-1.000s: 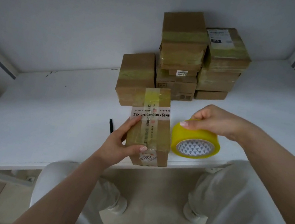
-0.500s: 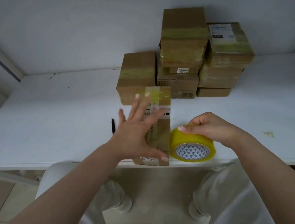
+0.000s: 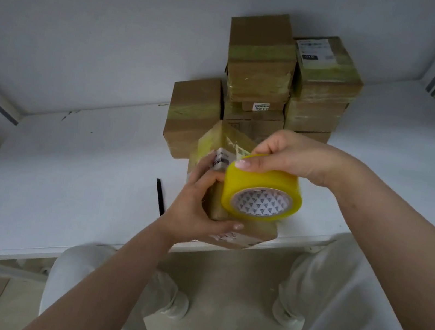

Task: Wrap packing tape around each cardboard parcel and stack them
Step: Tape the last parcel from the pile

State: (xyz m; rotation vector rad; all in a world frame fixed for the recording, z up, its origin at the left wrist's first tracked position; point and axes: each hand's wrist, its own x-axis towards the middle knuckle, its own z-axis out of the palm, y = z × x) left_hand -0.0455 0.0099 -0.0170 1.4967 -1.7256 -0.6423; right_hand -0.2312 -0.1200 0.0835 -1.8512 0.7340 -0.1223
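We hold the parcel (image 3: 232,225) in our left hand (image 3: 195,204), fingers curled round its near side and thumb laid along its lower edge, so that it is tipped up off the near edge of the table (image 3: 66,168) and its faces can be reached from all round. Our right hand (image 3: 293,154) grips the roll of tape (image 3: 262,192) from above, fingers hooked over the top of the roll, and brings it right up against the parcel, hiding much of it; we judge this is the start of another pass of tape round the box, though we cannot see a free strip running from roll to cardboard. The parcel is a small brown cardboard box, already banded with glossy yellowish tape, with a white printed label showing near our left fingers and another small sticker at its lower end. Behind it, against the wall, the finished boxes (image 3: 259,62) stand in stacks, each with a yellow-green band of tape, ready to take this one. A thin black pen-like thing (image 3: 159,197) lies on the table just left of our left wrist.
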